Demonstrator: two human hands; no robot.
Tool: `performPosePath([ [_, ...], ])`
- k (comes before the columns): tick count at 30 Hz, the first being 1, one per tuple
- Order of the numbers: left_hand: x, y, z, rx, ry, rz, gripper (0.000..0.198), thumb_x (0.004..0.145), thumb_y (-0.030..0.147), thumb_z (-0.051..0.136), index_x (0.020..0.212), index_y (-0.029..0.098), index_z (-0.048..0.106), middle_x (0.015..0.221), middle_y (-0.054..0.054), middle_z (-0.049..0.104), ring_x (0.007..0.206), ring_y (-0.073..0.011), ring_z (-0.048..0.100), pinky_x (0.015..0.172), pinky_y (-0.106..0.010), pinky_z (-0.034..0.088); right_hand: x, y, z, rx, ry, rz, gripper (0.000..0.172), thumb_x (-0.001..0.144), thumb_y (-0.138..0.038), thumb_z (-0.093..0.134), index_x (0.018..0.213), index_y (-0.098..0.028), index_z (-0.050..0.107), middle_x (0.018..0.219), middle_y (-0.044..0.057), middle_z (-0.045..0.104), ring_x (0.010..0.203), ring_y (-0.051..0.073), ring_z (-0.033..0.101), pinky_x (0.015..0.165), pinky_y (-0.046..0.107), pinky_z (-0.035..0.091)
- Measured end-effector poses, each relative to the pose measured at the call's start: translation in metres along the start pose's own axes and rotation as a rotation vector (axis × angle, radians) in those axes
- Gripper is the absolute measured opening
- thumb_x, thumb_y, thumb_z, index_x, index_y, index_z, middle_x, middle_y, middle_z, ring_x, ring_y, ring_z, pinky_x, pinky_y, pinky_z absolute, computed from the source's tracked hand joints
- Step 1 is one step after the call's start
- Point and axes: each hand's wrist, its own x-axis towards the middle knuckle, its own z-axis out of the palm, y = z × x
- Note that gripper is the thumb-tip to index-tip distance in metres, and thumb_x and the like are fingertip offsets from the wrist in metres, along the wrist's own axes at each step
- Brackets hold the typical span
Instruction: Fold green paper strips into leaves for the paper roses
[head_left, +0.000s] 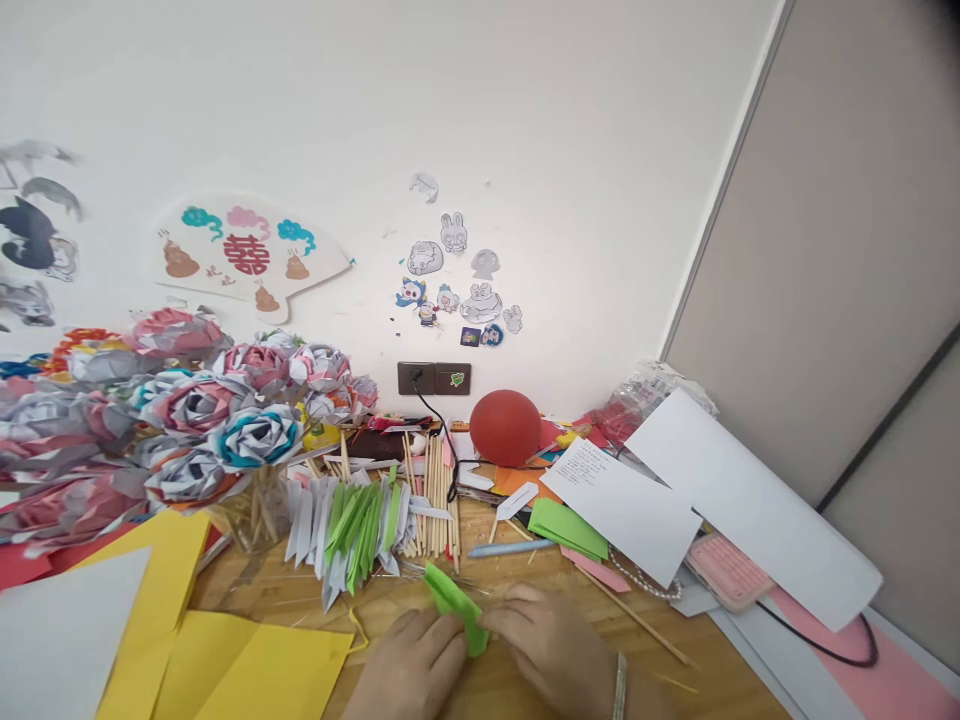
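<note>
A small piece of green paper (452,598), partly folded, stands at an angle between my hands over the wooden table. My left hand (416,655) is closed on its near left side, fingers pressed together. On the paper's right edge lie the fingertips of my right hand (551,640), pinched and a little blurred; a beaded bracelet circles that wrist. My fingers hide the lower part of the paper. Just beyond sits a row of folded green paper strips (358,530) among folded white strips (304,520). A stack of flat green sheets (568,527) lies to the right.
Paper flowers (199,405) crowd the left. Yellow paper (255,665) lies near my left hand. Thin wooden sticks (435,490), a red balloon (505,428) and a black cord (442,425) are at the back. White sheets (622,505) and a pink calculator-like object (727,570) lie right.
</note>
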Motion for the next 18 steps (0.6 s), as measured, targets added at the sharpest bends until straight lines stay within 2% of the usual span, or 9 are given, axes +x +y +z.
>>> performPosePath([
  [3,0.004,-0.001,-0.002,-0.110,-0.039,0.015,0.032,0.094,0.014,0.030,0.081,0.021,0.058,0.075,-0.001,0.066,0.068,-0.0150,0.060,0.064,-0.024,0.047,-0.001,0.009,0.000,-0.116,0.025,-0.106,0.033,0.094,-0.015,0.029,0.095,-0.018,0.062,0.085,0.007,0.068,0.075,0.020,0.054,0.064,0.031,0.043],
  [6,0.005,-0.004,-0.001,-0.262,-0.084,0.017,0.030,0.092,0.014,0.033,0.075,0.021,0.057,0.073,0.000,0.066,0.068,-0.0141,0.060,0.065,-0.023,0.047,-0.002,0.014,-0.003,-0.127,0.033,-0.110,0.034,0.094,-0.013,0.029,0.091,-0.019,0.063,0.087,0.006,0.066,0.077,0.019,0.052,0.066,0.030,0.042],
  [11,0.003,-0.008,0.000,-0.415,-0.195,-0.004,0.026,0.089,0.014,0.038,0.074,0.021,0.057,0.075,0.000,0.066,0.074,-0.0144,0.060,0.068,-0.023,0.047,-0.003,0.012,-0.006,-0.121,-0.005,-0.079,0.017,0.087,-0.020,0.050,0.085,-0.022,0.067,0.082,0.003,0.063,0.076,0.017,0.050,0.065,0.028,0.038],
  [15,0.005,-0.011,-0.001,-0.531,-0.252,-0.099,0.017,0.086,0.014,0.048,0.078,0.021,0.061,0.080,0.000,0.067,0.079,-0.0153,0.059,0.073,-0.024,0.047,-0.004,0.019,-0.001,-0.045,-0.030,-0.053,0.010,0.083,-0.023,0.059,0.079,-0.022,0.069,0.080,0.002,0.061,0.077,0.016,0.050,0.066,0.027,0.039],
  [18,0.007,-0.012,-0.001,-0.626,-0.286,-0.193,0.012,0.081,0.013,0.058,0.074,0.021,0.064,0.083,0.000,0.066,0.084,-0.0155,0.059,0.076,-0.025,0.046,-0.004,0.026,0.001,0.087,-0.043,-0.016,0.004,0.077,-0.024,0.068,0.078,-0.022,0.071,0.080,0.001,0.060,0.080,0.016,0.052,0.070,0.026,0.041],
])
